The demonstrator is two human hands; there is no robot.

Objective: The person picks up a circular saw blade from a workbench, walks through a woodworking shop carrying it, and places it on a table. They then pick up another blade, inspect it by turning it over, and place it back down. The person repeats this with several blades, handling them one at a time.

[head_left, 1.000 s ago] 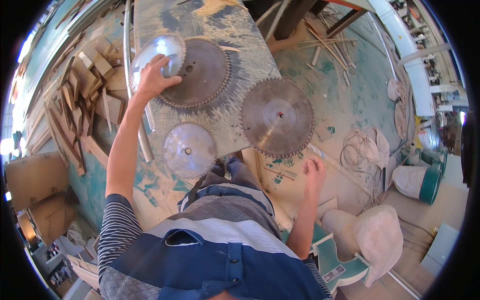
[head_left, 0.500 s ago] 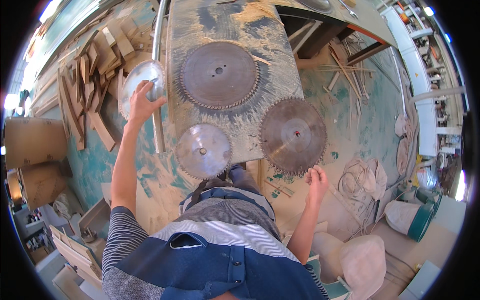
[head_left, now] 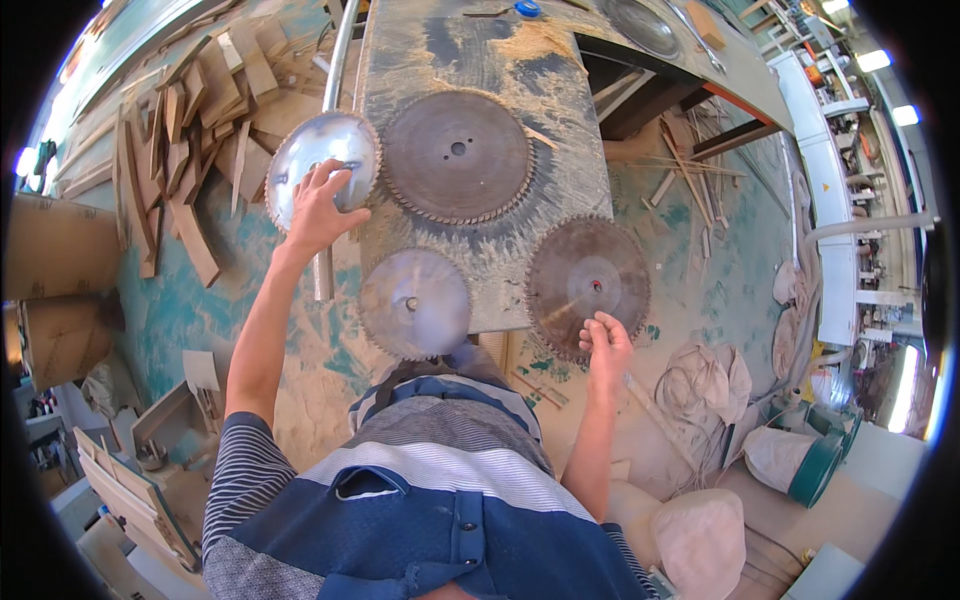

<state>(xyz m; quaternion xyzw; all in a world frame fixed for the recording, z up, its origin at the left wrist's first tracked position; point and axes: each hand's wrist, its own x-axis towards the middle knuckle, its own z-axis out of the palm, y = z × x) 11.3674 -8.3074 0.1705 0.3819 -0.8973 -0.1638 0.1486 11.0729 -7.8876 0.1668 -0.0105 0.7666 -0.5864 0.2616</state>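
My left hand point(head_left: 322, 207) holds a shiny silver circular saw blade point(head_left: 345, 140) at the table's left edge, fingertips at its centre and thumb apart. My right hand point(head_left: 607, 350) has its fingers drawn together over the lower right part of a dark saw blade point(head_left: 570, 270); whether a small thing is between them is hidden. That blade lies at the table's near right corner and overhangs it. A larger dark saw blade point(head_left: 470, 180) lies flat farther in. At the near left corner lies a smaller silver saw blade point(head_left: 395, 290), also overhanging the edge.
Sawdust covers the table point(head_left: 490, 290). A metal pipe point(head_left: 340, 60) runs along its left side. Wood offcuts point(head_left: 200, 100) are heaped on the floor at left. Another blade point(head_left: 640, 25) lies far right, near a blue tape measure point(head_left: 527, 9). Cloth bags point(head_left: 705, 385) lie at right.
My left hand has moved right with the silver blade, closer to the table. My right hand has shifted left and up, over the dark blade. The whole view has shifted slightly.
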